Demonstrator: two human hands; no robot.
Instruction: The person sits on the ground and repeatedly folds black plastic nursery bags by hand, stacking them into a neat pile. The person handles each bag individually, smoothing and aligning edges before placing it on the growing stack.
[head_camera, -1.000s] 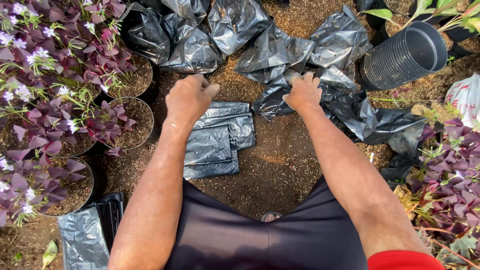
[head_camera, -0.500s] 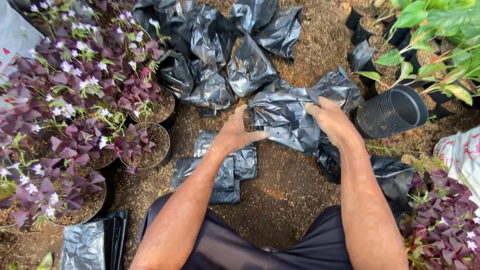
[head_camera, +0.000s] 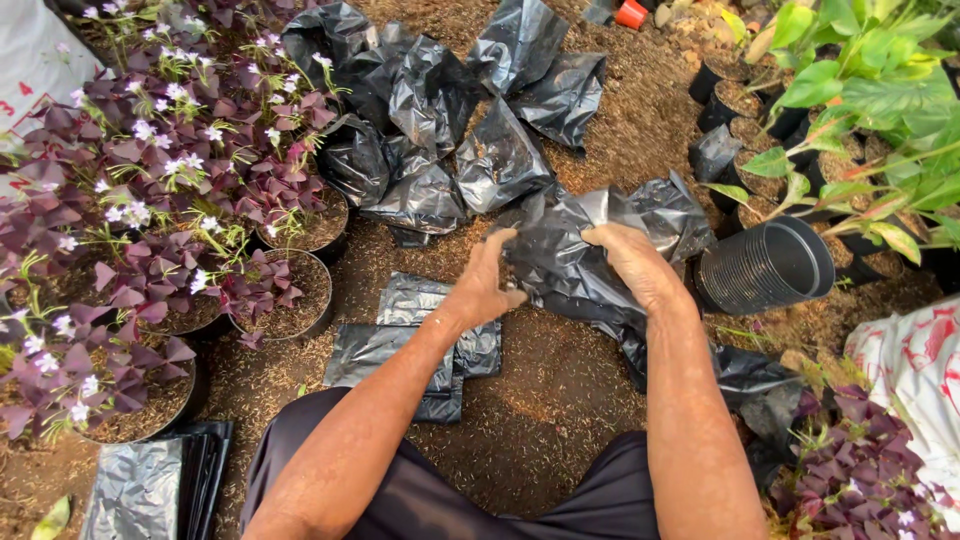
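Note:
Both hands hold one crumpled black plastic grow bag (head_camera: 600, 240) lifted just above the soil in front of me. My left hand (head_camera: 487, 282) pinches its left edge, fingers curled into the folds. My right hand (head_camera: 635, 262) grips the top of the same bag from the right. Below my left forearm lies a flat stack of folded black bags (head_camera: 400, 345) on the ground. Several more crumpled black bags (head_camera: 440, 130) are heaped further ahead.
Pots of purple-leaved plants with small pale flowers (head_camera: 150, 200) crowd the left. A stack of black plastic pots (head_camera: 765, 265) lies on its side at right, beside green leafy plants (head_camera: 860, 90). More flat bags (head_camera: 140, 485) sit at bottom left.
Both hands left the ground and the flat stack, reached forward to a crumpled bag and have now lifted it between them. The view has tilted up and forward.

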